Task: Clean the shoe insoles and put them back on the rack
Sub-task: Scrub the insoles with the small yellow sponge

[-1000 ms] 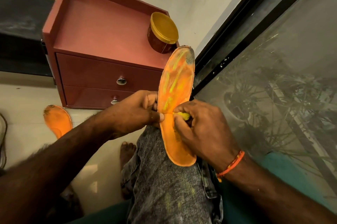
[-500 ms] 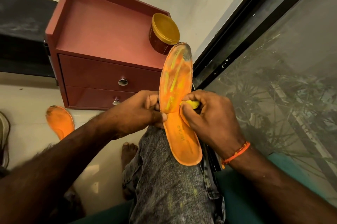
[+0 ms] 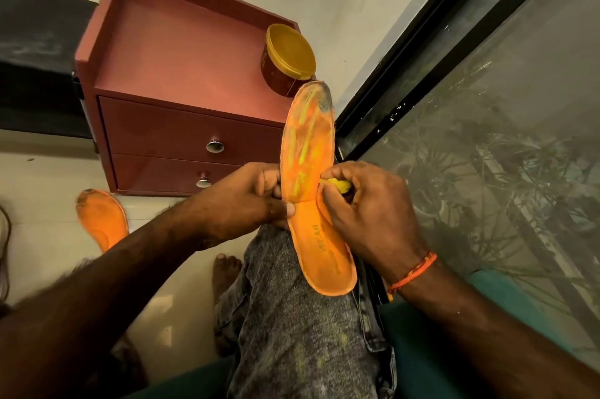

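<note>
1. Warm, dim indoor light; my forearms fall into deep shadow at the lower corners.
2. Wide-angle bending tilts the drawer unit and window frame.
3. Window glass hazy with reflections.

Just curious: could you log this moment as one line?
left hand: holds insole | right hand: rubs it with yellow pad | second insole: floor

An orange insole is held upright over a knee in grey jeans. Its left edge is gripped by the left hand; a yellow piece is pinched against its right edge by the right hand. Yellow streaks are seen on the upper half. A second insole lies on the floor beside a red drawer cabinet, on which a gold-lidded jar stands.
</note>
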